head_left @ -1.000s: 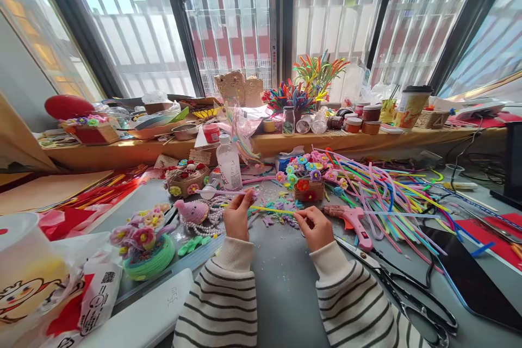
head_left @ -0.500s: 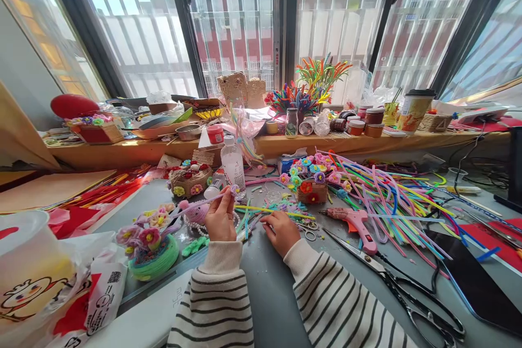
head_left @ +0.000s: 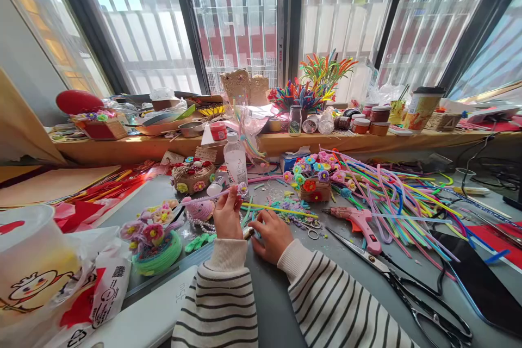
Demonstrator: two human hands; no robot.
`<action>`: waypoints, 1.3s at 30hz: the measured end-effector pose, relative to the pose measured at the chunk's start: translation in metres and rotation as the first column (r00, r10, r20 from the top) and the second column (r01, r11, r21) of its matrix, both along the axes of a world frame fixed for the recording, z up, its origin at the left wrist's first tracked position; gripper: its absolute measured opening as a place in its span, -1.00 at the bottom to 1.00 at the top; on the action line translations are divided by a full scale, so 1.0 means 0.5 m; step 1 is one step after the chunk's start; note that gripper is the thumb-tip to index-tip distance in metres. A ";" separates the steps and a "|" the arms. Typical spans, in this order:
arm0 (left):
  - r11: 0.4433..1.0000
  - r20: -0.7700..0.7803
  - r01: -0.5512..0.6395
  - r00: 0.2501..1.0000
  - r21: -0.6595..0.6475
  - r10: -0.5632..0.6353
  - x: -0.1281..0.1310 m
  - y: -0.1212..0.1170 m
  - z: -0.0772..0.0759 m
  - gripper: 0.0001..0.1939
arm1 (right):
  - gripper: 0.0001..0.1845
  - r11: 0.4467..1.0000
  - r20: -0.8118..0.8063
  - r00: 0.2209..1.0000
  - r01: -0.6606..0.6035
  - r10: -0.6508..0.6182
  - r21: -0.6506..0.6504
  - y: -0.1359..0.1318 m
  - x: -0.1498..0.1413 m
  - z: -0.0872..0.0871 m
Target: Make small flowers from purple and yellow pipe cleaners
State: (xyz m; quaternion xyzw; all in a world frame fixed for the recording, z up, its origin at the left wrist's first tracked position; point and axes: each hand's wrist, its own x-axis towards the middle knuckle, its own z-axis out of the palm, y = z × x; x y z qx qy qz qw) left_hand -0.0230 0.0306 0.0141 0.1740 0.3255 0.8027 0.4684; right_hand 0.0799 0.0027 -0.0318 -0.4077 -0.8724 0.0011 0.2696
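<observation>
A pale purple pipe cleaner [head_left: 207, 196] is pinched in the grip of the left hand [head_left: 227, 216], its length slanting left above the counter [head_left: 281, 288]. The right hand [head_left: 272, 235] is curled around a small object that cannot be made out.

Cream sleeves [head_left: 228, 304] banded in dark stripes are framing a grey table [head_left: 277, 293]. At right, a pink glue gun [head_left: 359, 221] and black-handled scissors [head_left: 411, 288] are lying near pipe cleaners [head_left: 391, 190] showing pink, yellow, green and blue. At left, pink flowers are topping a green base [head_left: 157, 258].
</observation>
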 end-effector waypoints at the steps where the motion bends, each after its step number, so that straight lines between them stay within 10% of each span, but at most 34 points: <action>1: 1.000 0.004 0.003 1.000 0.002 -0.003 0.000 0.001 0.000 -0.85 | -0.75 1.000 0.034 0.999 -0.017 0.017 0.008 -0.002 -0.004 0.001; 12: 0.996 0.021 0.090 0.996 0.028 -0.091 -0.002 -0.001 0.001 -0.94 | -0.87 0.997 0.145 0.989 -0.037 0.026 0.071 -0.003 -0.036 -0.012; 28: 0.992 -0.061 0.122 0.991 0.025 -0.120 0.009 -0.003 0.002 -0.85 | -0.71 0.973 -0.174 0.978 0.073 -0.112 -0.220 -0.016 0.071 -0.027; 39: 0.984 -0.148 0.175 0.975 0.043 -0.167 0.022 -0.002 -0.008 -0.78 | -0.66 0.882 -0.768 0.573 -0.155 -0.286 -0.445 0.009 0.078 -0.022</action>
